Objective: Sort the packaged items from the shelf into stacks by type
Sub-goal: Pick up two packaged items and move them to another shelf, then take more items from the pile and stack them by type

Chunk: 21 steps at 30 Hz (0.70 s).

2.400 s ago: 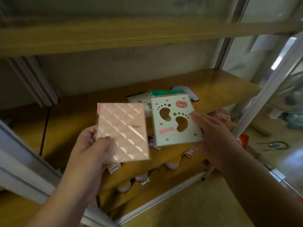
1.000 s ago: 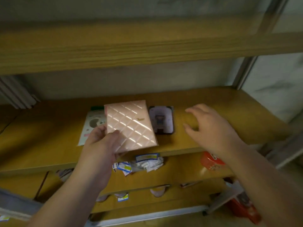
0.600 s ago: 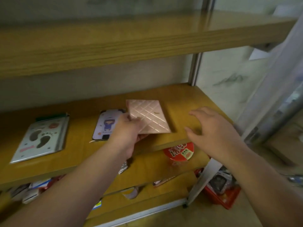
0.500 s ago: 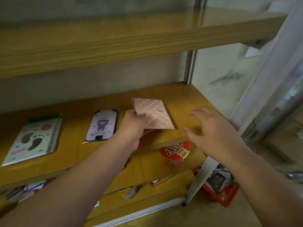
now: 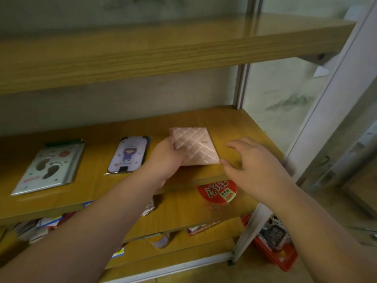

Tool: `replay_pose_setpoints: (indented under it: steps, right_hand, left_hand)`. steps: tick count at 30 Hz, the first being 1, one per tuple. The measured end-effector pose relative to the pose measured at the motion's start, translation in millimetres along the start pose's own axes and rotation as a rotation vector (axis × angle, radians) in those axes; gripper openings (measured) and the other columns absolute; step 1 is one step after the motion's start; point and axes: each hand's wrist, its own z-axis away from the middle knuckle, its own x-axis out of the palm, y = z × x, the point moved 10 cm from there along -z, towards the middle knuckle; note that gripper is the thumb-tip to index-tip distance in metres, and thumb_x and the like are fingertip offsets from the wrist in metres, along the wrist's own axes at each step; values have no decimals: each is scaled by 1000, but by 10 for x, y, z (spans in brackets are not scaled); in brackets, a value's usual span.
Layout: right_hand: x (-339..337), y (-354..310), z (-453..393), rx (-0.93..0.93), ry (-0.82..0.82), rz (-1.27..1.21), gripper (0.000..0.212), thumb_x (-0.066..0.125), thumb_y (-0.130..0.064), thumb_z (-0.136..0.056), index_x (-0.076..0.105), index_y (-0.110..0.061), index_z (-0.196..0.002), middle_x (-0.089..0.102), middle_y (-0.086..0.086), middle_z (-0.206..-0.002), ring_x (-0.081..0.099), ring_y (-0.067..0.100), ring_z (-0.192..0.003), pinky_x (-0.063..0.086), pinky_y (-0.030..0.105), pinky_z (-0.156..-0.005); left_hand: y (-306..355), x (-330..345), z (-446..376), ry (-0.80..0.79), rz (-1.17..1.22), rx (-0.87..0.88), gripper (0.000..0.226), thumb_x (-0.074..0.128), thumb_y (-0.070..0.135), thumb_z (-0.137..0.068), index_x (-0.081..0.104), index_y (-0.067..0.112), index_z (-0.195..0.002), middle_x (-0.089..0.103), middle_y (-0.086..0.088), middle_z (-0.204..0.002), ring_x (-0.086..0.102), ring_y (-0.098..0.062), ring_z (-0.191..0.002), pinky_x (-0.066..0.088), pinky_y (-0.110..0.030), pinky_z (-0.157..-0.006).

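1. Two hands worked the shelf (image 5: 240,123) — your left hand (image 5: 166,160) gripped the pink quilted pack (image 5: 196,148), low over its right end.
2. Your right hand (image 5: 252,162) hovered beside it — fingers loosely spread, holding nothing.

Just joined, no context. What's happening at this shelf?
A person is sorting flat packaged items on a wooden shelf. The left hand grips a pink quilted package by its left edge, low over the right part of the shelf; whether it touches the board is unclear. The right hand hovers open beside it, holding nothing. Two stacks lie further left: a footprint-card stack and a cartoon-figure package. A red snack pack sits on the shelf below.
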Motion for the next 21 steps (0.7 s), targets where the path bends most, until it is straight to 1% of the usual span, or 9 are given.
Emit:
replay_pose_setpoints:
  steps: [2,3,5,6,7,10,14,17,21]
  right_hand:
    - [20,-144,-36,-45,9,41,48,59,-45,-93,56,-23,-136,60,-3,-126,60,16,-109,50,29,-89]
    - [45,-220,-51,-71,6,72,48,58,-45,-94,56,-23,-136,60,-2,-127,59,17,-110,52,32,-89]
    - [115,-351,-77,-100,-7,90,49,56,-45,-94,53,-26,-139,58,-3,-131,57,17,-114,51,33,-92]
    - [153,-408,-91,-109,-8,76,49,55,-45,-95,53,-27,-140,58,-4,-133,56,16,-116,51,33,-93]
    - [187,-475,-108,-122,-2,55,48,56,-45,-94,53,-27,-139,58,-4,-134,56,15,-116,50,31,-92]
    - [296,-727,-172,-160,22,-14,47,59,-43,-93,57,-25,-136,61,-3,-132,58,16,-115,49,30,-90]
    - [526,-1135,-257,-206,-4,-49,51,57,-45,-93,56,-22,-137,57,-1,-140,52,18,-126,46,36,-103]
    - [654,-1434,-252,-226,-7,-74,45,61,-42,-91,59,-22,-131,60,1,-130,55,20,-120,44,33,-93]
    - [774,-1884,-130,-264,-18,-118,41,62,-36,-92,60,-20,-130,61,-1,-125,59,19,-111,46,30,-85]
  left_hand:
    - [38,-146,65,53,-110,51,23,62,33,-95,61,29,-118,65,21,-106,61,-3,-100,43,-5,-69]
    - [49,-231,124,77,-159,73,25,61,30,-97,58,33,-122,61,24,-110,60,-1,-105,43,-5,-75]
    - [64,-441,278,118,-269,109,45,58,27,-99,49,22,-143,56,12,-136,52,-13,-129,43,-25,-102]
    - [83,-566,364,144,-357,135,50,56,28,-99,45,20,-148,51,5,-146,48,-17,-135,40,-33,-109]
    - [102,-693,451,173,-442,174,51,55,29,-99,45,20,-149,50,2,-150,47,-19,-137,38,-34,-110]
    - [168,-1031,742,247,-625,263,51,55,31,-97,47,22,-146,52,1,-147,48,-19,-133,34,-25,-104]
    - [86,-1449,1096,330,-784,258,56,56,32,-97,44,17,-149,48,1,-152,40,-17,-139,23,-19,-106]
    - [-56,-1739,1340,361,-824,229,59,55,36,-97,41,18,-151,43,3,-156,33,-12,-144,17,-16,-109]
    - [-274,-2117,1634,387,-798,199,56,57,34,-96,46,18,-148,49,3,-152,39,-15,-141,28,-23,-108]
